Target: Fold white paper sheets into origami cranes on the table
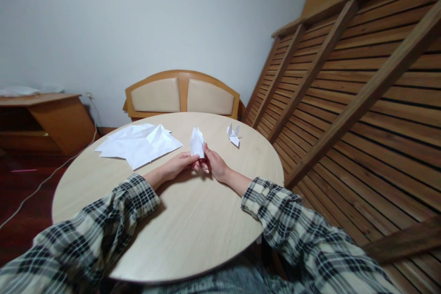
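A small piece of folded white paper (197,142) stands upright between my two hands, over the middle of the round table. My left hand (181,164) pinches its lower left edge, thumb in front. My right hand (215,164) grips its lower right side, with the thumb along the edge and the fingers curled below. Pointed flaps show at the top of the paper. To the right, apart from my hands, sits a finished-looking white origami figure (234,135) with upright points. Left of my hands lies a loose pile of creased white paper sheets (138,144).
The pale round table (193,220) has its near edge by my lap. Behind it stands a wooden headboard (183,94) with cream panels. A slatted wooden frame (361,101) leans at the right. At left are a wooden desk (62,119) and a white cable (51,175).
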The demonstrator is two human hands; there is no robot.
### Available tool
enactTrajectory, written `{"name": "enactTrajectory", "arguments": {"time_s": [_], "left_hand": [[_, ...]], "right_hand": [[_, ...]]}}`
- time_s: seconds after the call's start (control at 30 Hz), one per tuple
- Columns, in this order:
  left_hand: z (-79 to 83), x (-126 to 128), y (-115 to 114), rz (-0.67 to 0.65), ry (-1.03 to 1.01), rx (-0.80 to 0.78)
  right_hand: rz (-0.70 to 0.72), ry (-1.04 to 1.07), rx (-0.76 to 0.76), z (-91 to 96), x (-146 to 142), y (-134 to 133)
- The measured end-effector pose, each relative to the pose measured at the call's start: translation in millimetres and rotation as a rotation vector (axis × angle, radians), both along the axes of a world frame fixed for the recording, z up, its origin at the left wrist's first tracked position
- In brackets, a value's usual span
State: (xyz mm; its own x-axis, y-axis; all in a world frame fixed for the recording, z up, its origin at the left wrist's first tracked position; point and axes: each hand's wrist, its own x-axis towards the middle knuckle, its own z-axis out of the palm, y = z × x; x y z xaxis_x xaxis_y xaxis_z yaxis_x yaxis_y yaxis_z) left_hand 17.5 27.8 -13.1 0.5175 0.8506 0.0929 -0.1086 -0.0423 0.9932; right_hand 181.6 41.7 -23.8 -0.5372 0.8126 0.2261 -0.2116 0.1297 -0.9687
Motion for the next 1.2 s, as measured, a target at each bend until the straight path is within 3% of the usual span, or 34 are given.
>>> {"name": "enactTrajectory", "arguments": {"time_s": [0.2, 0.47, 0.63, 0.93, 1.03, 1.2], "left_hand": [[-1.6, -0.9, 1.7, -0.056, -0.041, -0.033], [-2.4, -3.0, 4.8, -0.017, -0.058, -0.043], [-0.4, -1.8, 2.4, 0.037, -0.040, -0.020], [-2.3, -3.0, 4.5, 0.029, 0.015, -0.023], [-1.8, 0.4, 2.8, 0.091, 0.044, -0.014], [2.4, 9.4, -4.0, 0.359, -0.073, 0.075]], "right_hand": [[-0.025, 0.019, -0.034, 3.5, -2.9, -4.1], [-0.032, 0.043, -0.032, 1.9, -2.1, 2.8], [-0.107, 0.068, -0.047, -0.4, -1.8, 5.8], [-0.088, 0.031, -0.048, 2.9, -1.1, 0.5], [-0.224, -0.052, 0.075, 4.0, -1.0, 2.3], [-0.520, -0.159, 0.439, 10.0, 2.9, -1.0]]}}
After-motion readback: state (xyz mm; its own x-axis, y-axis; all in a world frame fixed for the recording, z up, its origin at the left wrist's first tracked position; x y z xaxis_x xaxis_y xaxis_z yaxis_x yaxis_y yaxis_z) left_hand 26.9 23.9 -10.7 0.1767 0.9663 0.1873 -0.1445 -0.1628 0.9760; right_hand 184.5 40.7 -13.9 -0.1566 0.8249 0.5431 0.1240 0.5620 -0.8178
